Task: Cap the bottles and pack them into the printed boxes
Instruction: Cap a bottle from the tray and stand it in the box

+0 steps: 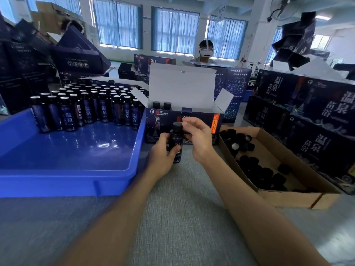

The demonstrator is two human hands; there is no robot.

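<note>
Grey worktop point(182, 208) under tall blue-curtained windows point(174, 29). Dark bottle point(177, 143) with blue printed label and black cap point(177, 126), upright at centre, just near of the open printed box point(165, 114). Left hand point(162, 152) wrapped round the bottle's body from the left; right hand point(199, 139) above it, curled fingertips pinching the cap from the right.

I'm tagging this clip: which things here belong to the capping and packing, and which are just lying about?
Job: bottle in the left hand; its cap, pinched by the right hand; uncapped bottles in the blue tray; loose caps in the cardboard tray; open printed box.
Lying about: stacked printed boxes at right; wall fan.
</note>
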